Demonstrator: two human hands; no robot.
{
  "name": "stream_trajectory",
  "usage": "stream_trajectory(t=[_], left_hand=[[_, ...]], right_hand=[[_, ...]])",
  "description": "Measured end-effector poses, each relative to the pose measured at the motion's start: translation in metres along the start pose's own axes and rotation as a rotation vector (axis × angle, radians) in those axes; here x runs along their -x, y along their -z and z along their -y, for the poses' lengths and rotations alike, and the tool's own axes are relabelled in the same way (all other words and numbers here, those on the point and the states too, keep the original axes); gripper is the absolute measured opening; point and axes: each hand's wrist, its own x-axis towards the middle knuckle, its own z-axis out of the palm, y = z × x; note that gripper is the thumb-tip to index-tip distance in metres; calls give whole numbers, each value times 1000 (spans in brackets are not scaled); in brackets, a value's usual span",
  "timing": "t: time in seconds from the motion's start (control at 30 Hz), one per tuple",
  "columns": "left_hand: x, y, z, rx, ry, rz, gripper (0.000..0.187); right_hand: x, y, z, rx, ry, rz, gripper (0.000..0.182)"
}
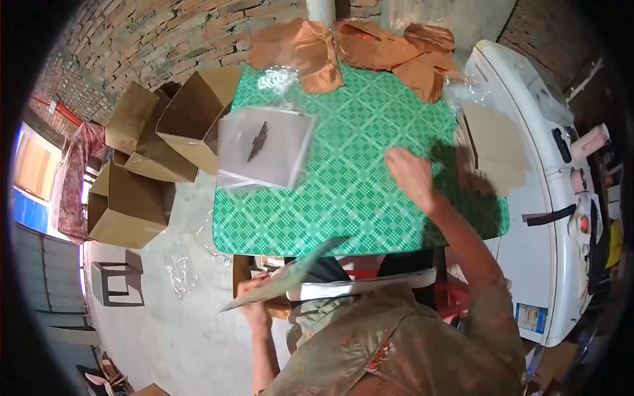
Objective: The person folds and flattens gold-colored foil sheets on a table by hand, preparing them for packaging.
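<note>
My left hand (pixel 254 302) is low at the table's near left edge, with its fingers closed on a thin flat sheet (pixel 290 280). The sheet is tilted, partly see-through and smeared by motion, with a dark patch at its far tip. Over the right half of the green checked tablecloth (pixel 350 198) is my right hand (pixel 411 173), its fingers curled in. Whatever it may hold is hidden. To the left lies a stack of clear plastic sheets or bags (pixel 267 148) with a dark printed mark on top.
Open cardboard boxes (pixel 129 204) stand left of the table. Orange-brown cloth or wrapping (pixel 396 53) and a white coiled bundle (pixel 277 80) lie at the far edge. Beige card (pixel 492 148) is at the right, beside a white appliance (pixel 528 244). A small dark stool (pixel 119 284) stands on the floor.
</note>
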Motion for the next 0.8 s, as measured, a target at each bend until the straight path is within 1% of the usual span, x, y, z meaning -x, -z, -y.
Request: stream_trajectory(t=[0.03, 0.07, 0.1, 0.17, 0.23, 0.27, 0.37, 0.47, 0.57, 0.67, 0.7, 0.73, 0.77, 0.8], left_hand=[[-1, 12, 3, 57, 25, -79, 14], [1, 32, 19, 29, 124, -237, 16], [5, 48, -23, -13, 156, -267, 18], [9, 58, 18, -25, 170, -443, 20], [13, 60, 45, 64, 170, -565, 27], [15, 71, 56, 55, 196, -548, 30], [32, 120, 121, -8, 340, -504, 28], [40, 128, 156, 45, 396, -463, 22], [23, 119, 163, 158, 552, -513, 19], [8, 112, 152, 76, 793, -654, 31], [1, 111, 149, 44, 870, -698, 36], [4, 129, 154, 53, 835, -523, 48], [5, 140, 165, 5, 798, -506, 50], [4, 142, 168, -41, 761, -490, 53]], right_hand=[[-21, 2, -6, -31, -34, 38, 12], [-41, 0, -15, -62, -67, 78, 10], [-55, -12, -10, -78, -96, 53, 12], [-98, -34, -52, -17, -82, -62, 15], [-135, -51, -81, 61, -79, -71, 20], [-152, -59, -92, 94, -78, -76, 23], [-190, -78, -113, 144, -167, -20, 35], [-209, -110, -147, 164, -88, -26, 35], [-229, -116, -155, 208, -90, 67, 28], [-242, -121, -159, 290, -179, 200, 19], [-244, -124, -161, 277, -203, 206, 17], [-245, -127, -164, 267, -228, 213, 16], [-245, -128, -169, 259, -250, 221, 15], [-244, -124, -169, 190, -260, 200, 16]])
